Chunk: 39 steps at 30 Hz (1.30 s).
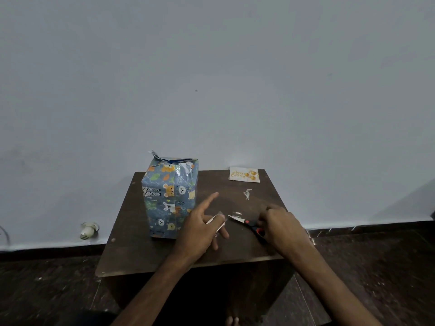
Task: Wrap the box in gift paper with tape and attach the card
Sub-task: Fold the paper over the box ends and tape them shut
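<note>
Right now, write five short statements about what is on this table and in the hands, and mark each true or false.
1. The right hand grips the scissors. True.
2. The card is stuck onto the box. False: it lies flat at the far right corner of the table, apart from the box.
3. The paper at the box's top is folded down and sealed. False: it stands ragged and partly open.
4. The left hand pinches a pale strip. True.
5. The scissors have blue handles. False: they are red and black.
</note>
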Each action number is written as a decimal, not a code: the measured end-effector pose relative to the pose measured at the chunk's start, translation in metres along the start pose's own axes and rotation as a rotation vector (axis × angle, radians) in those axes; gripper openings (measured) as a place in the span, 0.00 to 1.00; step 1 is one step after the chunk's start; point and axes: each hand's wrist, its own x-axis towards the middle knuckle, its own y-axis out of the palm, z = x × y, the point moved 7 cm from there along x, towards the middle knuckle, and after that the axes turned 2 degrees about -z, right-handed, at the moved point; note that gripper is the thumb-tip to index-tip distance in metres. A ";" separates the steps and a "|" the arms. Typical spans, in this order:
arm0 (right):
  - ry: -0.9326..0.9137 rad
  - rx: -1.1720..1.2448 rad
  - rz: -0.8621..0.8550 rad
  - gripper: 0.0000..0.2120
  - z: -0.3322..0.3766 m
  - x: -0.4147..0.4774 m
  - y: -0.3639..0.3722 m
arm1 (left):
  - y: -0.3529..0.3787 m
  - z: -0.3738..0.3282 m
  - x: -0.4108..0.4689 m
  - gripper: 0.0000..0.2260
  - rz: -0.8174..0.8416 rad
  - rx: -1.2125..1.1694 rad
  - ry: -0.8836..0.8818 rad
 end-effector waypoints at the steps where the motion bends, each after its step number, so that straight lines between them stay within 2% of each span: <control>1: -0.009 0.140 -0.075 0.11 0.006 -0.002 -0.008 | 0.000 0.000 0.000 0.26 0.000 0.002 -0.003; 3: -0.008 0.629 -0.122 0.09 0.020 -0.008 -0.015 | 0.000 0.002 0.001 0.25 0.000 0.003 -0.004; 4: -0.016 0.873 -0.051 0.08 0.031 -0.010 -0.013 | 0.000 0.002 0.001 0.25 -0.002 0.009 -0.002; 6: -0.038 1.121 0.076 0.07 0.048 -0.012 -0.003 | 0.000 0.002 0.000 0.25 -0.006 0.018 0.000; 16: 0.012 1.302 0.133 0.04 0.045 -0.010 0.008 | 0.006 -0.003 -0.001 0.23 0.067 -0.071 -0.007; 20: 0.016 1.393 0.156 0.06 0.048 -0.011 0.007 | 0.011 -0.007 -0.003 0.19 0.129 -0.127 0.017; 24: 0.002 1.492 0.063 0.06 0.049 -0.012 0.003 | 0.014 -0.010 -0.005 0.16 0.069 -0.216 0.022; 27: -0.098 1.318 -0.219 0.05 0.048 -0.015 -0.012 | 0.014 -0.014 -0.007 0.14 -0.012 -0.280 0.016; 29: -0.274 1.039 -0.468 0.06 0.050 -0.023 -0.031 | 0.012 -0.015 -0.009 0.13 -0.103 -0.311 0.002; 31: -0.455 0.799 -0.639 0.06 0.056 -0.033 -0.044 | 0.012 -0.013 -0.012 0.13 -0.192 -0.380 -0.032; 33: -0.532 0.712 -0.693 0.10 0.055 -0.039 -0.050 | 0.018 -0.013 -0.012 0.12 -0.246 -0.518 -0.073; 37: -0.673 0.638 -0.578 0.17 0.057 -0.047 -0.045 | 0.024 -0.022 -0.004 0.07 -0.283 -0.868 -0.121; 39: -0.724 0.507 -0.628 0.21 0.055 -0.053 -0.049 | 0.025 -0.030 -0.001 0.06 -0.250 -0.896 -0.085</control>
